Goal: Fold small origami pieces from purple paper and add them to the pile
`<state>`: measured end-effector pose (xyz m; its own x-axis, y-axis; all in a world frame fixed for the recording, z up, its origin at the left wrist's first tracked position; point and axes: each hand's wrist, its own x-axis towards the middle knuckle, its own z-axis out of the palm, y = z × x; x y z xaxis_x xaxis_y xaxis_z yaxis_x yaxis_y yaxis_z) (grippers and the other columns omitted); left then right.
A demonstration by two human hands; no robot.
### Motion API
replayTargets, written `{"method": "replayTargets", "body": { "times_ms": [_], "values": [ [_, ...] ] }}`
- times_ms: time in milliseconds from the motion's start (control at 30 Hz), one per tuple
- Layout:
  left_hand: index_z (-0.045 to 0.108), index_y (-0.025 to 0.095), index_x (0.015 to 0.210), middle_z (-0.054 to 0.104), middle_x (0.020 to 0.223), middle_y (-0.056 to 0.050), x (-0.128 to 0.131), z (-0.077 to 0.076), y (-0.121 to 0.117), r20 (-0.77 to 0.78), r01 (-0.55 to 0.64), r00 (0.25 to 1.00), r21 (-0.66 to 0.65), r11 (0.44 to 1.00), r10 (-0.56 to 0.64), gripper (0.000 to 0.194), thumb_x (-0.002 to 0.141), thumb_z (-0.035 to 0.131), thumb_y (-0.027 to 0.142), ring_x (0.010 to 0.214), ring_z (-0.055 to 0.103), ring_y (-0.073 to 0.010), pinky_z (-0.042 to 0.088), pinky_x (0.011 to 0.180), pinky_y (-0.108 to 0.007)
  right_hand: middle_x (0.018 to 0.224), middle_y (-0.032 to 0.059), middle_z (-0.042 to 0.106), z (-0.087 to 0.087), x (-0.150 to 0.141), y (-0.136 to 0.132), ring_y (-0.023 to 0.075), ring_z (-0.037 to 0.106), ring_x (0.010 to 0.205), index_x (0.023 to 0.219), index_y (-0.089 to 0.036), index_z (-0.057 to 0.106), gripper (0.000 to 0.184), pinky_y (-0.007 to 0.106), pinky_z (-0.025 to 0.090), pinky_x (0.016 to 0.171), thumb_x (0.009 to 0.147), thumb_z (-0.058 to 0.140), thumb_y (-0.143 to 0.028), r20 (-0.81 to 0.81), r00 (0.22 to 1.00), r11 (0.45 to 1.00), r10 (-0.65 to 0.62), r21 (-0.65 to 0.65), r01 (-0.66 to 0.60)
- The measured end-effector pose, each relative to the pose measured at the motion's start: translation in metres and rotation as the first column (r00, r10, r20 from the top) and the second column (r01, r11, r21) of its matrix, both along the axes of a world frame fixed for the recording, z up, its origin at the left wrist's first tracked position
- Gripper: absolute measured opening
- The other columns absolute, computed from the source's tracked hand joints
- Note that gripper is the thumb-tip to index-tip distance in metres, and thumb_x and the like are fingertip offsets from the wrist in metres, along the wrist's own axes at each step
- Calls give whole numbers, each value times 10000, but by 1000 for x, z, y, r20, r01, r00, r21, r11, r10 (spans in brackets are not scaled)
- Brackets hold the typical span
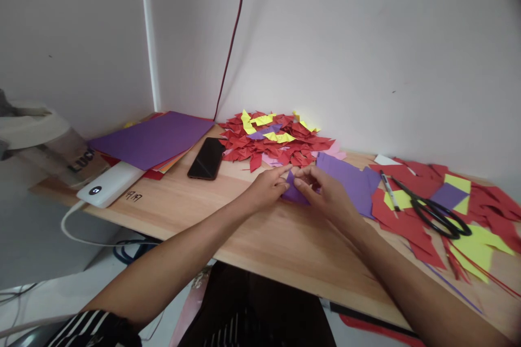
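A small folded piece of purple paper (pixel 295 194) lies at the middle of the table between my two hands. My left hand (pixel 266 188) grips its left side, thumb and index finger closed at the edge. On the right side, my right hand (pixel 321 187) pinches the same piece near its top, fingers bent over it. Just past my right hand lies a larger purple sheet (pixel 350 183), partly covered by that hand. Behind both hands is a heap of folded red paper pieces (pixel 244 143), with some yellow, purple and pink ones among them.
At left are a stack topped by a purple sheet (pixel 158 133), a white power bank (pixel 108 184), a clear jug (pixel 49 146) and a black phone (pixel 207 158). Black-handled scissors (pixel 437 217) and a pen (pixel 389 190) rest on red and yellow scraps (pixel 480 244) at right.
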<state>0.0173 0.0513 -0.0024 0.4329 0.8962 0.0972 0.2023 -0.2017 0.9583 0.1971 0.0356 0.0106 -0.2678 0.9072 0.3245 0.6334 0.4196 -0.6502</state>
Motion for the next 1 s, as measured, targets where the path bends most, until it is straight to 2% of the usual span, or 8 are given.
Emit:
{"method": "replayTargets", "body": {
  "times_ms": [100, 267, 433, 500, 667, 767, 867, 1000],
  "values": [
    [425, 118, 1422, 418, 581, 64, 2, 1, -2, 5, 27, 1000, 8, 1000, -27, 644, 783, 495, 162, 537, 371, -102, 284, 532, -222, 732, 7, 621, -3, -2, 1, 137, 530, 623, 842, -211, 608, 162, 266, 405, 592, 897, 527, -341, 19, 1000, 999, 20, 48, -21],
    [442, 128, 1378, 419, 540, 86, 4, 2, -3, 43, 38, 998, -19, 999, -37, 612, 771, 514, 148, 517, 395, -92, 298, 535, -211, 703, -1, 590, -4, -4, 0, 127, 486, 611, 779, -202, 607, 177, 263, 375, 589, 894, 526, -310, -2, 1000, 998, 8, 66, -8],
    [514, 157, 1006, 576, 636, 44, 5, 2, -3, 180, -6, 983, -126, 992, 29, 270, 761, 609, 217, 576, 530, -92, 376, 566, -196, 660, -14, 530, -3, 0, 1, 116, 430, 581, 762, -195, 570, 205, 255, 342, 556, 884, 531, -355, -135, 989, 998, -58, 11, 60],
    [482, 164, 882, 594, 657, 34, 6, 1, -3, 243, 3, 969, -145, 989, 33, 237, 747, 658, 248, 577, 551, -87, 402, 570, -193, 652, -15, 517, -2, 1, 3, 114, 421, 573, 757, -195, 556, 221, 251, 331, 538, 877, 536, -380, -195, 977, 996, -90, -9, 90],
    [543, 145, 873, 661, 761, -30, 6, 1, -2, 333, 50, 943, -184, 982, 14, 211, 753, 676, 256, 691, 652, -134, 506, 646, -249, 628, -24, 490, 0, 2, 3, 109, 404, 542, 758, -200, 545, 257, 240, 314, 499, 860, 562, -434, -304, 943, 991, -134, -53, 124],
    [601, 127, 886, 686, 777, -59, 6, 1, -2, 319, 47, 948, -178, 983, 12, 170, 764, 661, 230, 735, 671, -152, 518, 671, -262, 613, -27, 471, 1, 1, 1, 109, 383, 524, 746, -208, 530, 265, 242, 295, 477, 858, 567, -445, -336, 931, 990, -142, -68, 127],
    [651, 110, 800, 691, 769, -68, 7, 3, -4, 228, 2, 973, -107, 994, 22, 126, 754, 673, 226, 711, 647, -139, 494, 647, -237, 619, -27, 464, 1, 1, 1, 111, 387, 530, 754, -209, 529, 255, 244, 289, 475, 858, 568, -438, -353, 925, 990, -139, -85, 116],
    [648, 106, 711, 691, 719, -70, 10, 8, -7, 189, -50, 980, -91, 995, 66, 188, 741, 702, 283, 662, 631, -134, 483, 623, -233, 629, -32, 455, -1, 0, 2, 109, 381, 536, 767, -204, 537, 241, 248, 293, 492, 856, 572, -426, -384, 912, 988, -147, -104, 115]
  ]
}}
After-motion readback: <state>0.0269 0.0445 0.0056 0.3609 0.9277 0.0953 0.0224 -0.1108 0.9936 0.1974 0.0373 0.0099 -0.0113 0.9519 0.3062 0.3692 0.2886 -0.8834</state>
